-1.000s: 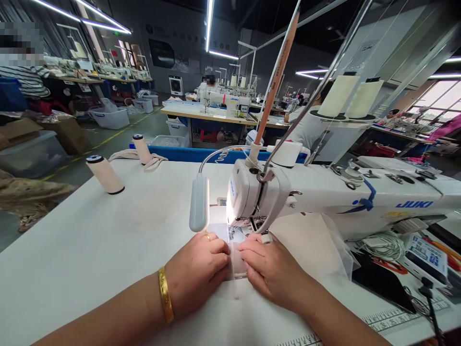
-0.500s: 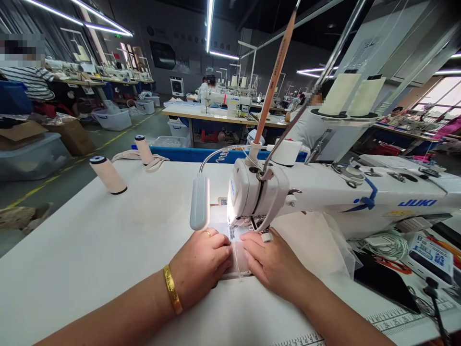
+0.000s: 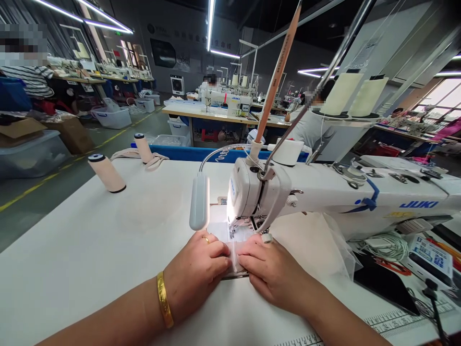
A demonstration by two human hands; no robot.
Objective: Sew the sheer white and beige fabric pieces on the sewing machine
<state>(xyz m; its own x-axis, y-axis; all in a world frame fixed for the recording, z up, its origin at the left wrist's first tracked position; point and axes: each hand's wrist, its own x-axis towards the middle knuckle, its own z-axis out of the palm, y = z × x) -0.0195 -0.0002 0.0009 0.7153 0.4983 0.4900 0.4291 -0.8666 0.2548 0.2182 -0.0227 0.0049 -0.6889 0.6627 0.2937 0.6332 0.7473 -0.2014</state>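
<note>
A white sewing machine [image 3: 320, 185] stands in front of me, its presser foot [image 3: 232, 234] lit from above. A narrow piece of thin, pale sheer fabric [image 3: 235, 257] runs from under the foot towards me, with a seam or fold line along its middle. My left hand [image 3: 198, 271] grips the fabric's left side, fingers curled and thumb near the seam. From the other side, my right hand [image 3: 275, 271] pinches the fabric close to the same line. The fingertips of both hands are partly hidden. More sheer fabric [image 3: 306, 240] spreads under the machine arm.
A grey lamp [image 3: 199, 204] hangs just left of the needle area. Two thread cones, one nearer [image 3: 107, 174] and one farther [image 3: 143, 149], stand at the table's left. A black phone-like slab [image 3: 385, 283], cable [image 3: 385, 247] and printed ruler [image 3: 392, 323] lie right. Other people sit farther off.
Both hands have drawn slightly towards me, and the fingers have closed in on the fabric by the seam. My right fingers, flatter before, are now more curled. The fabric's near end looks bunched up.
</note>
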